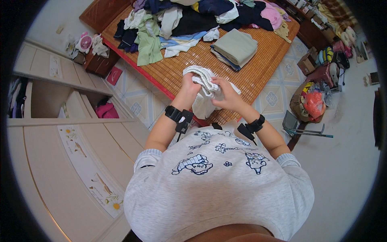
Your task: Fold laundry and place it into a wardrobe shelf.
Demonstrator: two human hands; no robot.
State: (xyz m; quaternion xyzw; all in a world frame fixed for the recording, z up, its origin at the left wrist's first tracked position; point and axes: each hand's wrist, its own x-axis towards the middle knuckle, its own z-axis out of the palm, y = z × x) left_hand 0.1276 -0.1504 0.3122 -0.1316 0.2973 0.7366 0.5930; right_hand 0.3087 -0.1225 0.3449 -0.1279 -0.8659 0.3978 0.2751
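Both my hands hold a white knitted garment bunched up over the near part of the bed's bamboo mat. My left hand grips its left side, with the thumb at the gathered ribbed edge. My right hand grips the right side, fingers and thumb spread around the cloth. Part of pale cloth hangs below, between my hands. Beyond them, a stack of folded clothes lies on the mat, a grey-green piece on top and a blue one beneath.
A heap of loose clothes covers the far side of the bed. To the left stand a wardrobe with uncovered compartments and a bedside cabinet holding a pink fan. On the right floor are a filled bag and a dustpan.
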